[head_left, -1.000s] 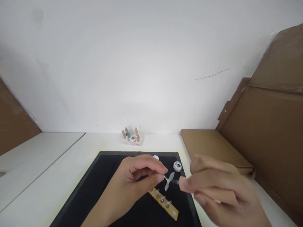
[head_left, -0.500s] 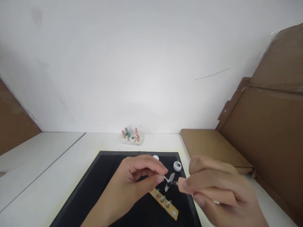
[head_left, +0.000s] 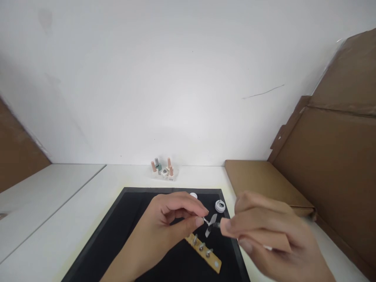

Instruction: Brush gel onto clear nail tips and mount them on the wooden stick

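Between thumb and forefinger, my left hand pinches the thin stem of a small silver piece with pale blades. My right hand is closed around a peach-coloured handle, whose dark tip touches or overlaps the middle of the bladed piece. Below the fingers, a yellow strip holds several small metal pieces standing upright. It lies on the black mat, and its upper left end is hidden by my left hand. A small round white pot sits open behind the bladed piece.
A white round lid shows just behind my left hand. Farther back, a clear tray holds several small bottles with peach and grey caps. A flat cardboard box lies at the right, beside upright cardboard.
The peach handle and its dark tip have shifted very slightly at the bladed piece, which has tilted a little. My left hand is nearly still.
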The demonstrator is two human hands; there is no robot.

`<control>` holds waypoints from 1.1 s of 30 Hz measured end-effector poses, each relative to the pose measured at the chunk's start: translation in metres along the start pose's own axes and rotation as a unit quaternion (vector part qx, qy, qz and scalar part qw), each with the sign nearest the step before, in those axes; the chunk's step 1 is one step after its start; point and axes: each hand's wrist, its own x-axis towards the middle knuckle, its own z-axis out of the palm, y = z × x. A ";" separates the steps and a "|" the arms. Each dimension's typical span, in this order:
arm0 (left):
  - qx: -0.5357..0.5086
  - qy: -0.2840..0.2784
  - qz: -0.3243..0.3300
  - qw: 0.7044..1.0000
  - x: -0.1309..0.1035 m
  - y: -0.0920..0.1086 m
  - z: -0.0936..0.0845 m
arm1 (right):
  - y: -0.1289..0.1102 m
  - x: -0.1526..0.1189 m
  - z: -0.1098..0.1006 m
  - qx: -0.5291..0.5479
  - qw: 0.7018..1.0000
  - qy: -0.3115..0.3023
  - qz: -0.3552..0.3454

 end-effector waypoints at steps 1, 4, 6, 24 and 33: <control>-0.001 -0.002 0.000 1.000 -0.001 0.000 0.000 | 0.001 0.000 -0.001 -0.007 1.000 0.015 0.005; -0.002 -0.003 -0.004 1.000 -0.004 -0.001 -0.002 | 0.004 -0.002 -0.003 -0.044 0.998 0.052 -0.002; -0.002 -0.002 -0.006 1.000 -0.004 -0.002 -0.003 | 0.004 -0.004 -0.003 -0.041 0.997 0.065 -0.016; -0.046 0.016 -0.009 0.999 -0.005 -0.003 -0.006 | 0.001 -0.011 -0.005 -0.054 0.997 0.051 0.017; -0.069 0.063 0.042 0.995 -0.002 -0.002 -0.007 | -0.006 -0.001 0.007 -0.044 0.998 0.051 -0.012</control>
